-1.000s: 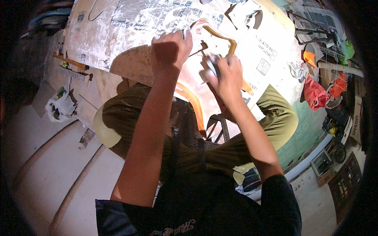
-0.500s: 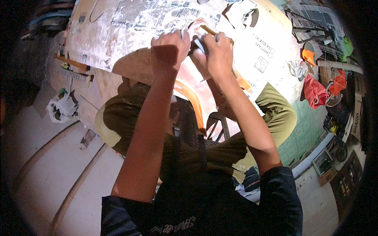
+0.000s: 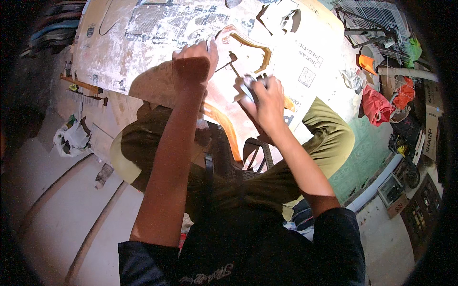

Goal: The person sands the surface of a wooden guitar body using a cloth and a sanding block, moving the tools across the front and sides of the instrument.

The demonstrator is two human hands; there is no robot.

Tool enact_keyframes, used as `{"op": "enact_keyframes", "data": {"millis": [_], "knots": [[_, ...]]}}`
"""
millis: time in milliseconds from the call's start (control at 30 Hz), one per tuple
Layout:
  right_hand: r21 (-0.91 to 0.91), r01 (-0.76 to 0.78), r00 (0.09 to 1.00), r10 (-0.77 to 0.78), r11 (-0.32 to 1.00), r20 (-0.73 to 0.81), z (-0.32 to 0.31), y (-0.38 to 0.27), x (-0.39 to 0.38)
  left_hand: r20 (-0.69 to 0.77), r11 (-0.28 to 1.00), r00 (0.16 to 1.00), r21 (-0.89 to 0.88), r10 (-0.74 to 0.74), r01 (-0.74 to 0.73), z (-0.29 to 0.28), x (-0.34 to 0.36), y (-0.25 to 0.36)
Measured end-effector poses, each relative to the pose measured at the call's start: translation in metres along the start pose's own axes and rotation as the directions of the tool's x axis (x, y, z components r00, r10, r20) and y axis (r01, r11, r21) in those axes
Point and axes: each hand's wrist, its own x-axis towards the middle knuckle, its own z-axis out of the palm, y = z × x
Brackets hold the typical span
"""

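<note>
A pale pinkish panel point(image 3: 223, 90) with curved, orange-brown edges lies over the work surface between my knees. My left hand point(image 3: 196, 56) has its fingers curled on the panel's far left side, partly in shadow. A little to the right and nearer to me, my right hand point(image 3: 268, 102) grips a small tool point(image 3: 248, 82) with dark and silvery parts; its exact kind is blurred and partly covered by the fingers. Beyond the right hand, a dark brown wavy edge point(image 3: 266, 59) of the panel shows.
A printed cardboard sheet point(image 3: 157, 38) with white smears lies beneath. White cut scraps point(image 3: 281, 16) sit at the far side. To the left are a saw point(image 3: 83, 97) and a plastic bag point(image 3: 74, 138). On the right are a red bag point(image 3: 377, 105) and a wire rack point(image 3: 367, 21).
My right hand has come back toward me with the tool, away from my left hand, uncovering the panel's brown wavy edge. The whole view has shifted slightly.
</note>
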Motion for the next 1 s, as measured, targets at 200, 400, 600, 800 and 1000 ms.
{"op": "enact_keyframes", "data": {"millis": [200,400,600,800,1000], "knots": [[-0.022,0.023,0.991,-0.026,0.999,-0.135,0.019,-0.013,0.066,-0.079,0.995,0.992,-0.024,0.095,-0.097,0.005,-0.003,0.004],[-0.019,0.013,1.000,-0.012,1.000,0.027,-0.018,-0.001,-0.050,-0.136,1.000,0.991,0.026,0.001,0.003,0.013,0.001,-0.003],[0.216,-0.119,0.977,0.153,0.969,-0.149,-0.055,0.014,-0.120,-0.085,0.970,0.970,0.106,0.228,-0.218,-0.005,-0.006,0.015],[0.401,-0.204,0.853,0.363,0.893,-0.374,-0.049,0.033,-0.120,0.288,0.756,0.779,0.211,0.557,-0.619,0.013,-0.101,0.068],[0.466,-0.210,0.818,0.416,0.859,-0.398,-0.053,0.036,-0.112,0.396,0.515,0.473,0.000,0.787,-0.857,0.018,-0.158,0.064]]}}
